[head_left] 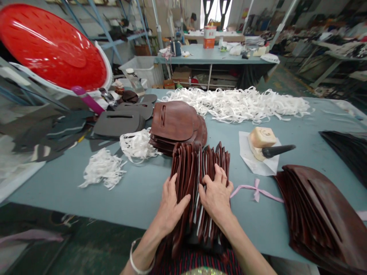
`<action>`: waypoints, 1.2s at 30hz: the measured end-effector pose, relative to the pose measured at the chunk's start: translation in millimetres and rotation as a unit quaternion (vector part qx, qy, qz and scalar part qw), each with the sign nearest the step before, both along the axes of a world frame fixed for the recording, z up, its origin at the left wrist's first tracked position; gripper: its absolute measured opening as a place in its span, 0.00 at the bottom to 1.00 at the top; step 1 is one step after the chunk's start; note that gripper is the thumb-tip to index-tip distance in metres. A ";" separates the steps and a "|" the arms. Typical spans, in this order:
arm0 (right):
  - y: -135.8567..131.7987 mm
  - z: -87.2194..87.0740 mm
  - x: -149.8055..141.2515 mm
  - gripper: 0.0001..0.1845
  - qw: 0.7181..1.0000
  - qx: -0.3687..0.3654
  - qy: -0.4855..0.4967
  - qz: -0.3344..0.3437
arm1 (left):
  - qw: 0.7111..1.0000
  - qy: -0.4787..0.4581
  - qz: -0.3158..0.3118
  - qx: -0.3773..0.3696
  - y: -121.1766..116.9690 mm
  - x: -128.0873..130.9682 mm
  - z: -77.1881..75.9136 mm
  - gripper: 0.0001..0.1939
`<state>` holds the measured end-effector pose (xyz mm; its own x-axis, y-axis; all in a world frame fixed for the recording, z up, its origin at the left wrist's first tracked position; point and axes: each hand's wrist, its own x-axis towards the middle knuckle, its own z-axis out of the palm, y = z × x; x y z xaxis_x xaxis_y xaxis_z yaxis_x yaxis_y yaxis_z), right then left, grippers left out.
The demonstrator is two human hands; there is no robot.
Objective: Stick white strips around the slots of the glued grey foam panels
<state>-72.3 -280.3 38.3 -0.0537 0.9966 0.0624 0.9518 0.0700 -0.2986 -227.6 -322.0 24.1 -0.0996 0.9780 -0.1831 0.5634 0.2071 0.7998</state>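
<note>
at a blue-grey worktop point(137, 198), a person sets both hands to an upright row of dark brown leather-look pieces point(183, 172) standing on edge at the near side, close to the body. the left hand point(169, 204), with a white bangle point(132, 256) at its wrist, lies against the row's left side, thumb and fingers spread apart, unclenched. the right hand point(215, 194) reaches over the tops with its fingers bent among the pieces; whether it pinches any of them cannot be told. just beyond the row lies a stack of slotted brown panels point(173, 120), with grey slotted pieces point(117, 124) to its left. a long heap of white strips point(243, 105) spreads along the far edge. to the right, a cream-coloured block point(262, 137) and a black handle point(278, 151) rest on white paper point(245, 156), near a knotted pink ribbon point(256, 187). a fanned brown stack point(321, 206) sits at the near right, and a bright red basin point(57, 49) stands tilted at upper left.
</note>
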 end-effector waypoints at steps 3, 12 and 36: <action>3.0 -0.4 2.1 0.05 0.999 -0.019 -0.024 -0.020 | 1.000 -0.005 0.001 0.005 -1.1 -1.2 -0.9 0.35; 2.8 -3.1 -4.3 0.21 0.998 -0.030 -0.061 0.009 | 1.000 0.017 0.001 0.006 -2.4 7.3 -3.6 0.36; 0.1 -0.9 -10.2 0.25 0.999 -0.024 -0.015 0.036 | 1.000 -0.011 0.013 -0.003 -1.9 -8.0 -9.4 0.33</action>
